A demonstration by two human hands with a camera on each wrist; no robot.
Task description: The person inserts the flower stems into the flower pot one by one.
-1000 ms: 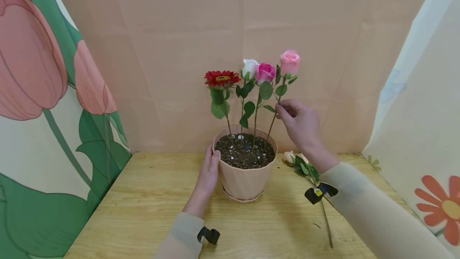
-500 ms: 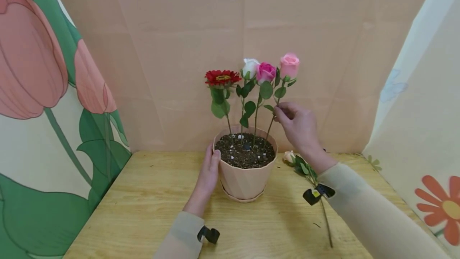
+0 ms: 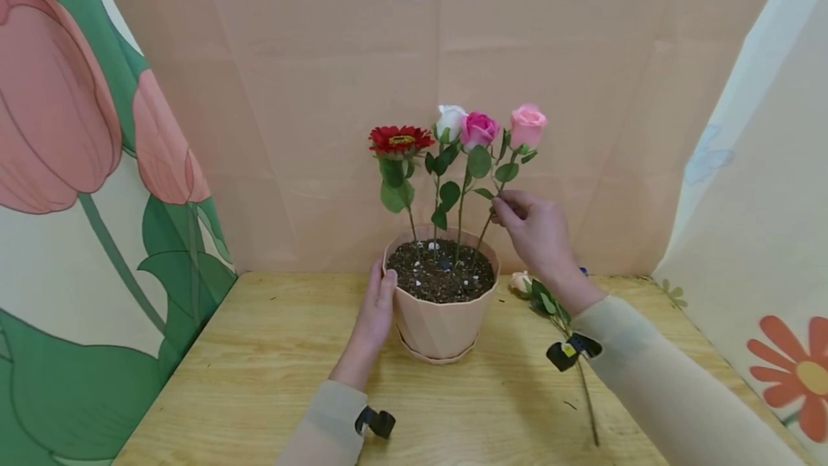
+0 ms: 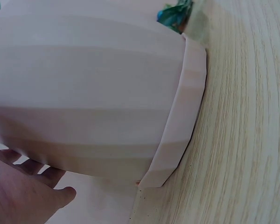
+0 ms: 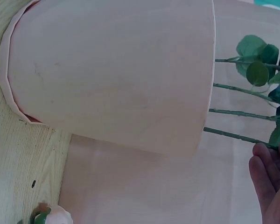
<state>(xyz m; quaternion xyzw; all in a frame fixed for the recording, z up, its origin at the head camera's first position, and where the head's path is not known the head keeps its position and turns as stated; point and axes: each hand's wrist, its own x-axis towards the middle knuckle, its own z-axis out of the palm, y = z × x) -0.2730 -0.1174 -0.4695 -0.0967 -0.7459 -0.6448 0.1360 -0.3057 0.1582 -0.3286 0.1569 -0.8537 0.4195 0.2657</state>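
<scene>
A pale pink plant pot on a saucer holds dark soil with several artificial flowers standing in it. My left hand rests against the pot's left side, thumb near the rim; the left wrist view shows its fingers reaching along the far side. With thumb and fingertips my right hand pinches the stem of a light pink rose, which leans right with its lower end in the soil. Left of it stand a magenta rose, a white rose and a red zinnia-like flower.
Under my right forearm lies a cream rose with a leafy stem on the wooden table. A bit of blue shows just behind the right wrist. Pink cloth hangs at the back, with flower-printed panels at both sides.
My right hand has moved slightly down, and the light pink rose's head has dropped lower and tipped a little right. The left hand and the pot stay where they were.
</scene>
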